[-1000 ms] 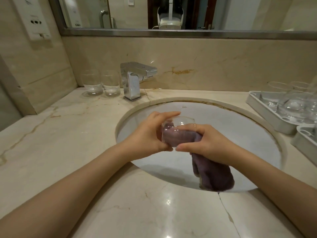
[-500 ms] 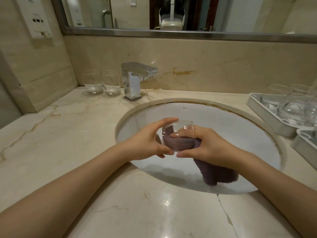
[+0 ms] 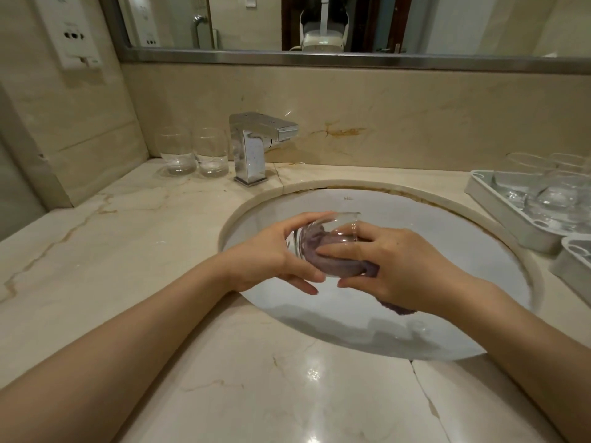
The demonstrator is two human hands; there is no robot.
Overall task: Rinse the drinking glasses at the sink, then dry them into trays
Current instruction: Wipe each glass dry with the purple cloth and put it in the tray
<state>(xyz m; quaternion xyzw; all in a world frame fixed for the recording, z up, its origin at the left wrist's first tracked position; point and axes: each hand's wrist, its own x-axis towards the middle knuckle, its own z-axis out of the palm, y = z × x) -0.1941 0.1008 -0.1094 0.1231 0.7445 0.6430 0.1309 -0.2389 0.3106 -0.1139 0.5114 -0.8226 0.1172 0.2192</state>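
Over the white sink my left hand grips a clear drinking glass tilted on its side. A purple cloth is stuffed into the glass and trails out below. My right hand holds the cloth against the glass, fingers curled round it. Two more glasses stand upright on the counter left of the tap. Several glasses sit in a white tray at the right.
A chrome tap stands behind the basin. A second white tray shows at the right edge. The marble counter has a crack near the front. A wall, a socket panel and a mirror stand behind.
The glass has tilted further onto its side. More of the cloth is drawn up under my right hand, so less hangs below. Both hands stay over the basin.
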